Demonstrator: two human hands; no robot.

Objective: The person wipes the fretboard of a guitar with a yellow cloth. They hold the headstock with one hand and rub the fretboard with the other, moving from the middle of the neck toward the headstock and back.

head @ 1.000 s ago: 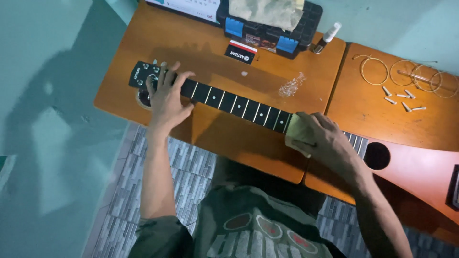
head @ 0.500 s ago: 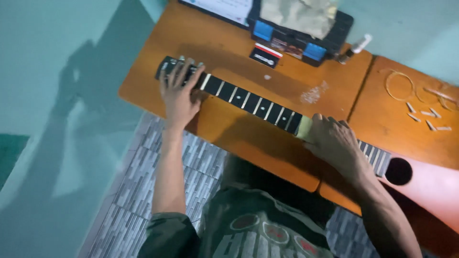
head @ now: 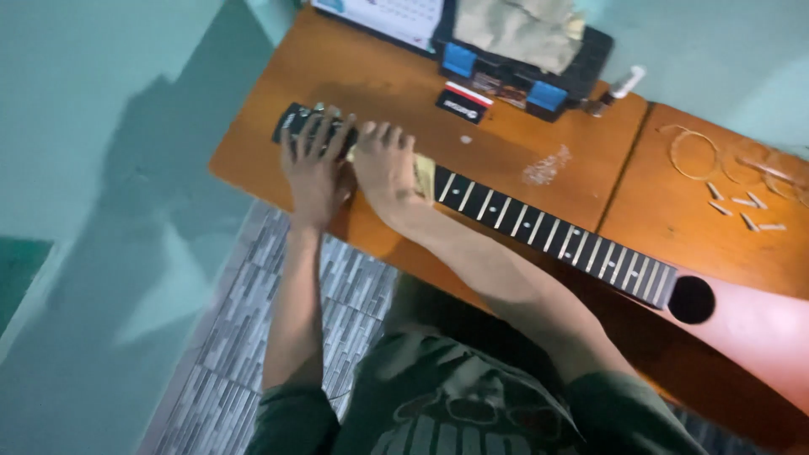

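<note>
guitar (head: 742, 324) flat across wooden tables (head: 506, 152), strings off. right hand (head: 386, 168) pressing cloth (head: 424, 175) on fretboard (head: 548, 232) near the nut; left hand (head: 313, 164) spread flat over headstock (head: 297, 120). wiping apparently at neck's end, restringing left. strings (head: 699, 152), pins (head: 742, 209), black case (head: 522, 63) beyond.

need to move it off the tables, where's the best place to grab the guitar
Probably the guitar by the bare stretch of its neck, coming from above with fingers wrapping the edges. It lies flat and slim across the table. The headstock end is covered by the left hand and the right hand on a cloth.
</note>
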